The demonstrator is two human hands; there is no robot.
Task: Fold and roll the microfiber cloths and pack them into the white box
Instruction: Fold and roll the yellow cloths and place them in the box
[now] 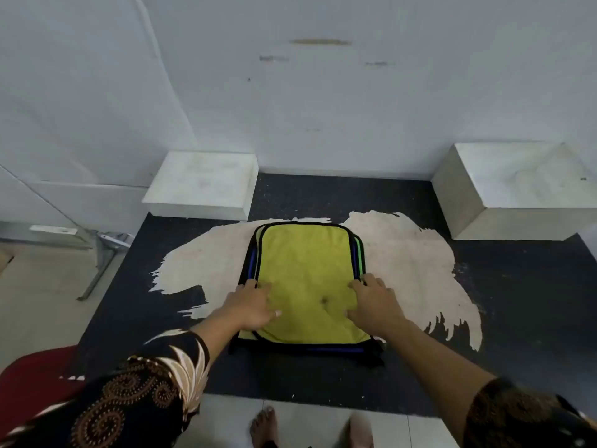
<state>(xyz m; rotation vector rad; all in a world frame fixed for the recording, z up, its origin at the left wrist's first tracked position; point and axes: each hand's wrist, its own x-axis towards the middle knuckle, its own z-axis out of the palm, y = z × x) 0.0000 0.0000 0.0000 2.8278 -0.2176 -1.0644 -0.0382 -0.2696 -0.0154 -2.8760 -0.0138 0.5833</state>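
A person's left hand (253,305) and right hand (374,305) press flat, fingers spread and gripping nothing, on a stack of microfiber cloths (307,279) on a worn black table (517,302).

You're looking down at a black table (517,318) whose dark top has worn away to a large pale patch (413,263) in the middle. Two white blocks (203,182) (513,185) sit at its far corners against a pale wall (323,92). A red seat (35,376) shows at lower left, and bare feet (263,426) stand on the light floor tiles (226,421) below.
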